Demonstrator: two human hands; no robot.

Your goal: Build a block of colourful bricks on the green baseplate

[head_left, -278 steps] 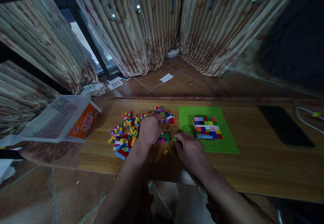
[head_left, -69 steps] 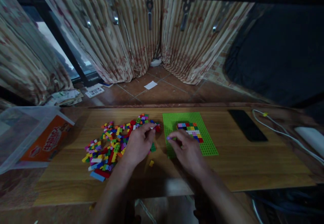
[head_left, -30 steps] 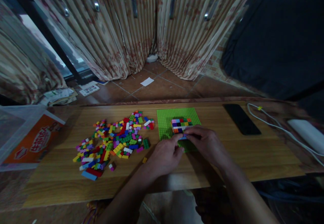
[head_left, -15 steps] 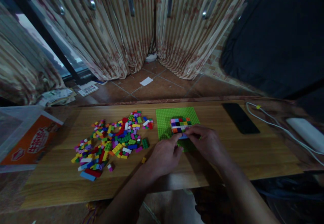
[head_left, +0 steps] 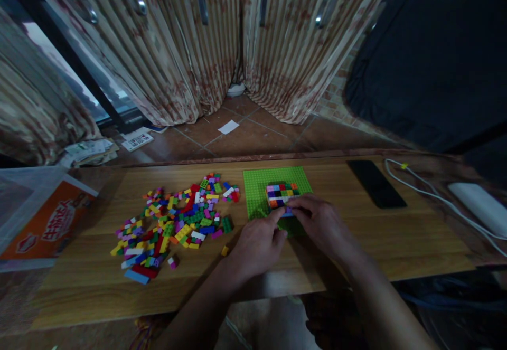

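**Both hands meet at the little brick wall**

A moment ago the left hand [head_left: 257, 244] was picking in the loose brick pile [head_left: 178, 223]. Now it has come over to the green baseplate [head_left: 257, 191], and the pile lies alone to its left on the tabletop [head_left: 396, 244].

The right hand [head_left: 322, 223] has slid up the plate too. Its fingers are pressed together on a small purple brick [head_left: 288, 211], pinching it at the near edge of the colourful brick block [head_left: 281, 193]. The left hand's fingertips touch the same spot, closed in beside the brick.

So the picking is over for this brick. It looks like it is being pushed into place on the block.

A dark phone [head_left: 374, 183] and a white cable [head_left: 435, 197] lie well apart on the right.
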